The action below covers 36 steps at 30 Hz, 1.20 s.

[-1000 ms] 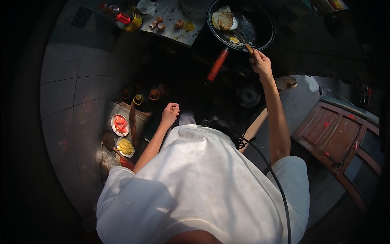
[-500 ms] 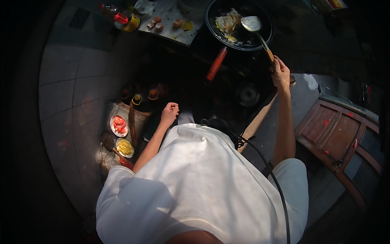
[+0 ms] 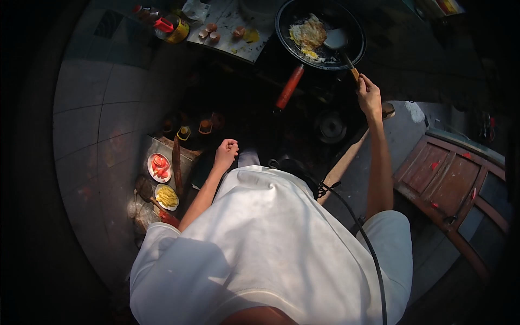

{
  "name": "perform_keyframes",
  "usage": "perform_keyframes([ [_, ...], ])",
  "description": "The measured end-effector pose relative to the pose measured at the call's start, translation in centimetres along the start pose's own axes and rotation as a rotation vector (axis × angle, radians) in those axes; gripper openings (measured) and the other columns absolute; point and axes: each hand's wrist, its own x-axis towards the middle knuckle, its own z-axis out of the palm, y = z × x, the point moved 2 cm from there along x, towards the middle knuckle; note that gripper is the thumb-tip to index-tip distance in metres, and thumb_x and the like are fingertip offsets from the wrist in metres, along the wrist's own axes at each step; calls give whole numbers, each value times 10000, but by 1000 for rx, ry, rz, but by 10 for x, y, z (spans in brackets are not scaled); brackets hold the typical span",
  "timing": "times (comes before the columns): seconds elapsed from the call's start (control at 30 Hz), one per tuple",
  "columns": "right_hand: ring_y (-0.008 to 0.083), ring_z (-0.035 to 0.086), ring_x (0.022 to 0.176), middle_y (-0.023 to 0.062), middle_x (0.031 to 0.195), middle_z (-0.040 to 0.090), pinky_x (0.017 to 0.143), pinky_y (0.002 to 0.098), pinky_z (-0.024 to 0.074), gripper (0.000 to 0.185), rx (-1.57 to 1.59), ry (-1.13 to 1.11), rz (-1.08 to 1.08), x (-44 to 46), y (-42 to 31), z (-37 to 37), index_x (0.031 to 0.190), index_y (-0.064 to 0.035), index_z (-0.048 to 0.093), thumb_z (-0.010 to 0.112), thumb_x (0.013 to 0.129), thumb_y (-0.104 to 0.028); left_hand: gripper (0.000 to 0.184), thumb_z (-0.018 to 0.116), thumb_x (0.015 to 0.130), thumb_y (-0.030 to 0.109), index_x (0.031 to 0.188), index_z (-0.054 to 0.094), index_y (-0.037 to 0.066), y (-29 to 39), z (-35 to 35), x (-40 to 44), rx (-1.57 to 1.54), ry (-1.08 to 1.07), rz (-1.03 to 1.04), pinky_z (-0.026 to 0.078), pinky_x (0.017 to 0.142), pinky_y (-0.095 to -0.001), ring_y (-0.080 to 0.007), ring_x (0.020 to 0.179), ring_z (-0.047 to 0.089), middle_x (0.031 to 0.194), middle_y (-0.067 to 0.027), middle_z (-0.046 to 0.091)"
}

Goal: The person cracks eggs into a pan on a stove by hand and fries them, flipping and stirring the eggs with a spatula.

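Note:
My right hand (image 3: 369, 97) grips the wooden handle of a spatula (image 3: 337, 39). Its metal blade is inside the black frying pan (image 3: 281, 33), at the right edge of the fried egg (image 3: 309, 35). The egg is browned on top, with yellow patches along its lower side. The pan's red handle (image 3: 290, 88) points toward me, and no hand is on it. Close to my waist, my left hand (image 3: 227, 153) is held with its fingers curled in. Nothing shows in it.
Cracked eggshells (image 3: 211, 32) and spilled yolk (image 3: 251, 36) lie on the counter (image 3: 238, 51), near a red-capped bottle (image 3: 176, 31). At left are a plate of cut tomatoes (image 3: 159, 167) and a plate of yellow strips (image 3: 166, 196). A wooden door (image 3: 441, 173) is at right.
The spatula blade has gone lower in the pan and tilted, now against the egg. My right hand has shifted slightly left. The egg looks more spread out. My left hand has barely moved.

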Motion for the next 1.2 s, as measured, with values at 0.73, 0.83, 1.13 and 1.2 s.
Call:
perform_keyframes([
  [0.73, 21, 385, 464, -24, 684, 540, 419, 160, 282, 416, 802, -212, 267, -29, -19, 36, 1247, -50, 538, 542, 940, -331, 189, 547, 880, 204, 1020, 573, 78, -8, -3, -2, -39, 11, -38, 494, 552, -242, -85, 690, 593, 826, -11, 620],
  [0.83, 27, 394, 480, -25, 675, 535, 435, 163, 298, 430, 740, -166, 250, -37, -12, 11, 1263, -48, 531, 541, 940, -331, 189, 548, 880, 203, 1020, 572, 78, -11, -3, -1, -32, 2, -29, 489, 549, -237, -83, 689, 590, 829, -9, 620],
  [1.13, 28, 410, 519, -33, 667, 515, 461, 172, 319, 419, 517, -35, 96, -21, -3, -8, 1257, -34, 546, 547, 937, -304, 179, 548, 878, 188, 1013, 581, 76, 5, 6, -1, -15, -13, 2, 481, 535, -226, -81, 676, 589, 813, -9, 621],
  [1.2, 35, 414, 525, -27, 659, 510, 472, 186, 328, 411, 480, -26, 55, -16, -6, -5, 1250, -13, 547, 539, 939, -282, 180, 549, 877, 187, 1015, 581, 76, 1, 5, 2, -7, -10, 4, 482, 536, -226, -81, 675, 590, 816, -9, 622],
])
